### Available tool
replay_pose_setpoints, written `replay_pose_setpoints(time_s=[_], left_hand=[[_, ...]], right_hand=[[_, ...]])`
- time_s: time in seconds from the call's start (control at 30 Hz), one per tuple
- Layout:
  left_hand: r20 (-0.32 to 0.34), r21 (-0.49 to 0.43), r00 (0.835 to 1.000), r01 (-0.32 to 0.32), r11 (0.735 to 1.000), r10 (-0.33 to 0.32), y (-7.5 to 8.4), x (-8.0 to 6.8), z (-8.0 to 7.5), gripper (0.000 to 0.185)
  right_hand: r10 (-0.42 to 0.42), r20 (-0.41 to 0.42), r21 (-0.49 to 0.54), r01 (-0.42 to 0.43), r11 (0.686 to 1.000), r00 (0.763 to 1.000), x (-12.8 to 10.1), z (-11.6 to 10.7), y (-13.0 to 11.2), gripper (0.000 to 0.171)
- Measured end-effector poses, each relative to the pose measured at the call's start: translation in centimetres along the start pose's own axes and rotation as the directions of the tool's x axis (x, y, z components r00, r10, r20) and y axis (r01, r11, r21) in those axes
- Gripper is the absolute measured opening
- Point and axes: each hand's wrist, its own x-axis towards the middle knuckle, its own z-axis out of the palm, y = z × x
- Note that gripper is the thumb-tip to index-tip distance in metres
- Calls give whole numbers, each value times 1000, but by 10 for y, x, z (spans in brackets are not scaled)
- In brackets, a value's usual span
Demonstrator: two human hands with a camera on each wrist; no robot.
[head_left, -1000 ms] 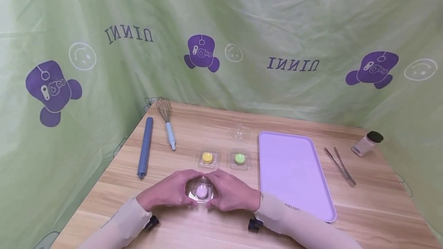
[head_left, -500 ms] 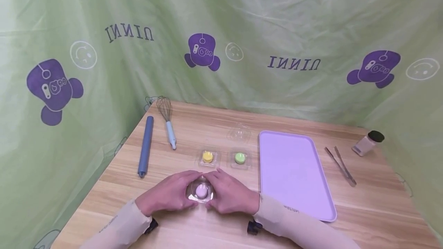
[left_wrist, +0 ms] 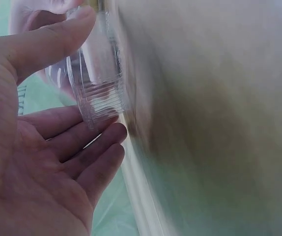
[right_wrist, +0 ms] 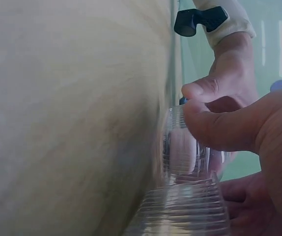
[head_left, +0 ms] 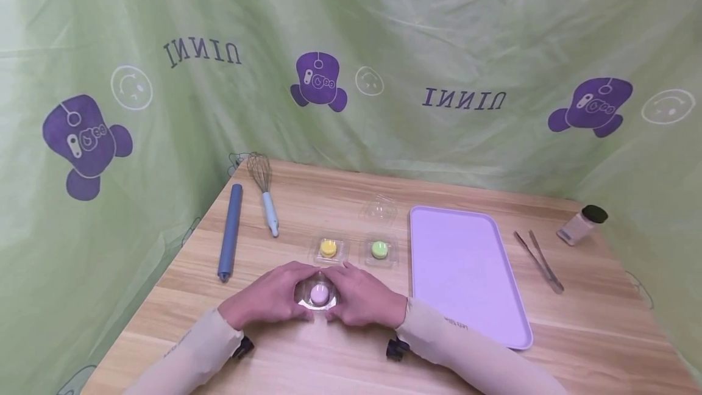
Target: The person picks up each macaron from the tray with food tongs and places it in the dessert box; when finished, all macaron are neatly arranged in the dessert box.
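Note:
A clear plastic clamshell box (head_left: 316, 295) with a pink macaron (head_left: 320, 292) inside sits on the wooden table (head_left: 340, 200) near its front edge. My left hand (head_left: 269, 298) holds the box from the left, thumb and fingers curled round its ribbed wall (left_wrist: 99, 88). From the right, my right hand (head_left: 362, 300) grips the same box, its thumb (right_wrist: 219, 128) pressing on the clear lid (right_wrist: 185, 196). Behind them stand two more clear boxes, one with a yellow macaron (head_left: 328, 248), one with a green macaron (head_left: 379, 249).
An empty clear box (head_left: 379, 209) lies behind the green one. A lilac tray (head_left: 463, 273) lies to the right, then metal tongs (head_left: 538, 261) and a small dark-capped jar (head_left: 582, 224). At the left lie a blue rolling pin (head_left: 230, 231) and a whisk (head_left: 264, 197). Green sheeting surrounds the table.
Both hands stay on the pink macaron's box and have closed in a little around it. Nothing else on the table has moved.

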Motion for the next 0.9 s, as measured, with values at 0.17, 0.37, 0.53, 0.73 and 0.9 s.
replay_pose_setpoints(time_s=[0.17, 0.37, 0.53, 0.73, 0.9], left_hand=[[17, -22, 1000, 1, 1000, -1, -2, 2, -1, 86], [13, -28, 1000, 5, 1000, -4, -5, 3, -3, 85], [32, -50, 999, 17, 999, -15, -5, 1, -3, 87], [31, -45, 999, 20, 999, -19, -3, -1, -4, 89], [31, -41, 999, 21, 999, -19, -3, -1, -6, 91]], right_hand=[[10, -3, 26, -10, 1000, 1000, -1, 0, 1, 80], [-13, -31, 47, 14, 999, 999, 0, 1, 2, 82], [-32, -38, 51, 34, 998, 999, -1, 3, 1, 78], [-46, -50, 45, 48, 998, 998, -2, 3, 0, 76], [-54, -53, 47, 57, 997, 997, -2, 1, 1, 78]])
